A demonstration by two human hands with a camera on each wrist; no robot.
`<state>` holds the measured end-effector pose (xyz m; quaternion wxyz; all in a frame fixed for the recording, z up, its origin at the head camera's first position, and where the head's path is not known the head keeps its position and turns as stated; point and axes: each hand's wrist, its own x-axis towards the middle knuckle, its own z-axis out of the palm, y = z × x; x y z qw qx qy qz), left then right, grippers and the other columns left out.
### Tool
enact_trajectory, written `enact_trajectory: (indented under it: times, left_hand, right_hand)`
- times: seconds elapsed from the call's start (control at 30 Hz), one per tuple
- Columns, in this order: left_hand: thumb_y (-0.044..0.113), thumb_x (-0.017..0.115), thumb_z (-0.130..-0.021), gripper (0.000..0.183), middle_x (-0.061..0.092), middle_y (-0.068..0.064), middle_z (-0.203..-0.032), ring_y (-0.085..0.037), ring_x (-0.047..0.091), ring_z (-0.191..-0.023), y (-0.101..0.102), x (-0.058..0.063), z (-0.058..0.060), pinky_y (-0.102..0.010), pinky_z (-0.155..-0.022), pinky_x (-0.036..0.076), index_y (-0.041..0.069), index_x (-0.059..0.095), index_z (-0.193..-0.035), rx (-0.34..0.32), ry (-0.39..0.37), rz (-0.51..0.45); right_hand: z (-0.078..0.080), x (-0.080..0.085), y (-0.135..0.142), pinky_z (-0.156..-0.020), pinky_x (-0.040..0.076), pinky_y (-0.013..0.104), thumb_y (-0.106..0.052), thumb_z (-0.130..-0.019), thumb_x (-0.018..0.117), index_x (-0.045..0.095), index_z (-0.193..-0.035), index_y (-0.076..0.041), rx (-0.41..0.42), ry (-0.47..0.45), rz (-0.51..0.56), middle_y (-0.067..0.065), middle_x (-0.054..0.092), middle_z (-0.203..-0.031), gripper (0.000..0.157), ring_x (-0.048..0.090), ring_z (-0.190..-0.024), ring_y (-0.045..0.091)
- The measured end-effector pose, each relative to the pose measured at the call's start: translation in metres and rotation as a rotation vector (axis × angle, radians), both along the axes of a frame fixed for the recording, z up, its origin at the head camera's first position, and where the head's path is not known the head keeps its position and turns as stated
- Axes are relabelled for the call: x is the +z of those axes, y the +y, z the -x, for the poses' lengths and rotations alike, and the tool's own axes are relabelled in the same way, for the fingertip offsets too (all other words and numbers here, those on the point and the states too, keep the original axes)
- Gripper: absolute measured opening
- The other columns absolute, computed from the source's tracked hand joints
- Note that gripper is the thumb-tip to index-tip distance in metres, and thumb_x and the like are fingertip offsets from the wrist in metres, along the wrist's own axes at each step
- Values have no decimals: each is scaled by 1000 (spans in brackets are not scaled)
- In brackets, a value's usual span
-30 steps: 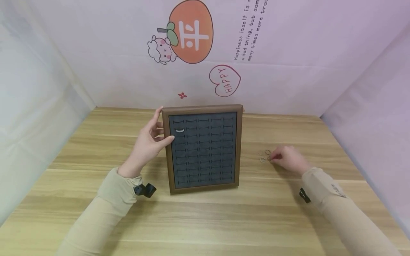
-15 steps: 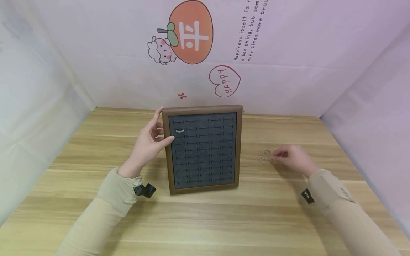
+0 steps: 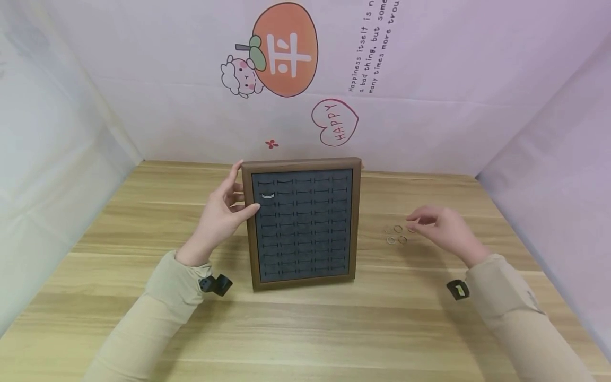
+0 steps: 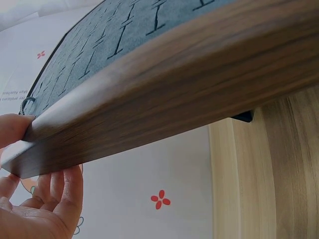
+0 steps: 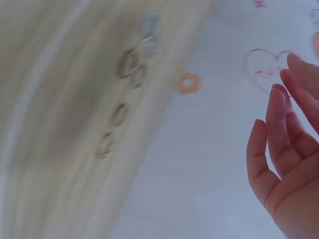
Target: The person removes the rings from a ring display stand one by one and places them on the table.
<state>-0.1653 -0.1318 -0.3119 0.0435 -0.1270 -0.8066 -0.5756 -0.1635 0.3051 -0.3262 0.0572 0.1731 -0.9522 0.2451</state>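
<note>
A ring display board [image 3: 305,223] stands tilted up on the table, with a brown wooden frame and a dark grey slotted pad. My left hand [image 3: 217,217] grips its upper left edge, thumb on the front and fingers behind, as the left wrist view [image 4: 55,199] also shows. One silver ring [image 3: 268,196] sits in a slot of the second row, left column. Over to the right, several loose rings [image 3: 398,229] lie on the table. My right hand [image 3: 446,228] hovers just beside them, its fingers loosely bent; in the right wrist view the hand [image 5: 286,159] shows nothing held.
The wood-grain table [image 3: 305,334] runs back to a white printed backdrop [image 3: 406,127]. White side walls flank it left and right. A black wrist camera [image 3: 216,284] sits at the left cuff, another [image 3: 458,290] at the right.
My right hand has drawn back to the right and risen a little from the loose rings, and its fingers have loosened. A ring now shows by its fingertips. The left hand and board have stayed put.
</note>
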Motion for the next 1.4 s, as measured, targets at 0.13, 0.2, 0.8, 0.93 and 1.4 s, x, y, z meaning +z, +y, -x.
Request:
enact_trajectory:
  times: [0.13, 0.2, 0.8, 0.93, 1.4]
  left_hand:
    - [-1, 66, -84, 91, 49, -10, -108, -22, 56, -96, 0, -1, 0, -26, -88, 51, 35, 16, -151, -1, 0, -3]
    - [-1, 66, -85, 91, 49, -10, -108, -22, 56, -96, 0, -1, 0, -26, -88, 51, 36, 15, -151, -2, 2, 1]
    - [-2, 65, -84, 90, 47, -10, -108, -23, 55, -97, 2, -1, -2, -41, -96, 49, 30, 15, -153, -1, -10, -8]
    - [-1, 65, -85, 90, 46, -9, -107, -22, 54, -96, 2, -1, -1, -38, -94, 49, 32, 15, -152, 1, -12, -7]
    - [0, 65, -85, 91, 46, -9, -107, -22, 54, -97, 1, 1, -1, -39, -96, 48, 34, 14, -152, 3, -17, 3]
  right_hand:
    - [-6, 11, -10, -66, 51, 24, -13, -83, 71, 73, -94, -10, 17, 53, 19, 8, 69, -95, 11, 59, -78, 5]
    - [-9, 16, -16, -63, 50, 22, -12, -82, 72, 73, -92, -11, 35, 84, 28, 6, 69, -94, 10, 57, -76, 0]
    - [-18, 27, -67, -61, 46, 14, 3, -71, 77, 73, -87, -8, 261, 319, 128, 2, 69, -85, 20, 56, -71, 1]
    - [-14, 31, -84, -66, 46, 13, 2, -71, 78, 73, -87, -7, 297, 353, 155, 2, 68, -85, 20, 57, -71, 5]
    - [-7, 54, -157, -52, 44, 22, 0, -75, 77, 71, -94, -1, 387, 362, 245, 9, 66, -95, 20, 59, -72, 14]
